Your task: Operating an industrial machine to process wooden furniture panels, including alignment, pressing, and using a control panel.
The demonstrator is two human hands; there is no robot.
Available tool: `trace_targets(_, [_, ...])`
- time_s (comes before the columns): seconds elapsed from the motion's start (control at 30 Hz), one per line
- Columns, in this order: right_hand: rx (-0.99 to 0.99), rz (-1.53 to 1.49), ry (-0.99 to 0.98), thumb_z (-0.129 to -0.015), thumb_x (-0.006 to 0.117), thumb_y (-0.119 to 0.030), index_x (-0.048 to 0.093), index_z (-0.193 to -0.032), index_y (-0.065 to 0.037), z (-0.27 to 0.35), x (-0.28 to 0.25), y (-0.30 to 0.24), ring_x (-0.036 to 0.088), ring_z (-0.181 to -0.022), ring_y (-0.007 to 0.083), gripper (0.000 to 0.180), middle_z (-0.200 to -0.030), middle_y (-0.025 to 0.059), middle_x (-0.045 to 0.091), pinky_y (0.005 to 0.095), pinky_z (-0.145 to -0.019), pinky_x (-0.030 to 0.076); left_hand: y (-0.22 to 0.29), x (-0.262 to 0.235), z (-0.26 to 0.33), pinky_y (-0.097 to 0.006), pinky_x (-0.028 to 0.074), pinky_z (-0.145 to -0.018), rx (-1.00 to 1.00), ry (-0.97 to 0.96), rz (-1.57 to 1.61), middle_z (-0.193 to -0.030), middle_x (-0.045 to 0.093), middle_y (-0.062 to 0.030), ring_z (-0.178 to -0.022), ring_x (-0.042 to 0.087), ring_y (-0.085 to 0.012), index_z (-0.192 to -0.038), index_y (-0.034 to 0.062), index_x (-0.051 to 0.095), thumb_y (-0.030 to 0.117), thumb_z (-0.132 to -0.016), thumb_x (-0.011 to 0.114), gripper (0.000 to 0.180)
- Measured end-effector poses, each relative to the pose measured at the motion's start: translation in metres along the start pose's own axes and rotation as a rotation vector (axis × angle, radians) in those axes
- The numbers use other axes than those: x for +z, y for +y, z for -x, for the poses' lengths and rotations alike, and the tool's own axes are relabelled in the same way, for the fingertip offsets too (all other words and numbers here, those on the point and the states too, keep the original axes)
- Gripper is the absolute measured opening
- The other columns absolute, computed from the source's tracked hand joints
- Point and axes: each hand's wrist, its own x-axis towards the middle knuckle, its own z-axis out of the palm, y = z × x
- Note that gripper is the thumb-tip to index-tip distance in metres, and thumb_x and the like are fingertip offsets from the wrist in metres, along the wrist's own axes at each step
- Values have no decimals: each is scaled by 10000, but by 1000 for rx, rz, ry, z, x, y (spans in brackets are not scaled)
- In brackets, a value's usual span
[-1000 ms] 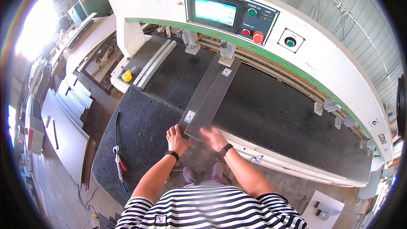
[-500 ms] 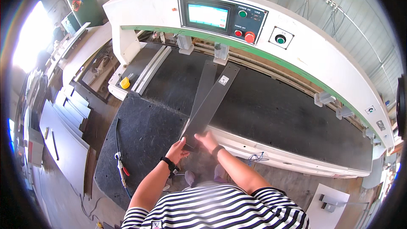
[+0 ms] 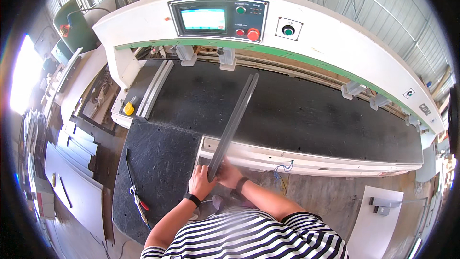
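Left hand: left hand (image 3: 200, 182) low in the middle of the frame, fingers wrapped round the near end of the panel; a dark band on its wrist
Right hand: right hand (image 3: 230, 175) just beside the left one, closed on the same end from the other side; a dark band on this wrist too
Panel: long grey panel (image 3: 233, 124) stood on its edge, so only the thin edge shows; it runs from the hands up and slightly right across the middle of the frame, over the machine bed (image 3: 297, 115); its far end lies near the white machine housing (image 3: 335, 43)
Bed: black and flat, filling the centre and right; a pale rail (image 3: 306, 160) borders its near side, just above the hands
Side table: black perforated surface (image 3: 158, 163) at lower left, touching the bed; a red-handled tool (image 3: 139, 204) hangs at its edge
Housing: curved white arch across the top; lit screen (image 3: 203, 19) upper centre; red button (image 3: 253, 34) just right of it
Yellow object: small, (image 3: 128, 109) on the left of the bed
Stacked boards: pale boards (image 3: 72, 163) at far left
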Motion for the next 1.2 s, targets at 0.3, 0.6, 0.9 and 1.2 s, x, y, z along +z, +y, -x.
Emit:
trace_targets(0.3, [-109,-415,87,-922,406,-635,483,-1294,-24,21,22,-67,499,-1198,284,720,-1261,129,569,438,-1075,337,1,-3,14,-373,486,-692,-84,-199,361,-848,614,-214,-759,614,-277,-1125,-20,526,220,-738,762,513])
trace_targets(0.6, [-354,-335,148,-891,684,-283,579,-1184,-69,96,12,-64,589,-1068,167,378,-1158,48,633,348,-981,450,-53,-31,21,-287,490,-799,-117,-538,691,-1034,643,-73,-869,607,-165,-1212,-48,556,46,-710,684,527])
trace_targets(0.9, [-956,-437,492,-944,609,-209,539,-1224,-71,257,-19,-70,586,-1079,183,320,-1160,37,615,370,-960,455,121,14,-24,-318,508,-901,-26,-1189,645,-1416,411,-137,-1090,567,-186,-1516,93,200,-96,-771,591,863])
trace_targets(1.2, [-1117,-608,691,-908,668,-233,432,-1282,-79,368,-58,-40,527,-1152,234,467,-1222,76,568,405,-1008,404,277,161,-24,-396,571,-838,396,-1580,556,-1401,426,-121,-1127,554,-229,-1521,97,147,-114,-790,586,879])
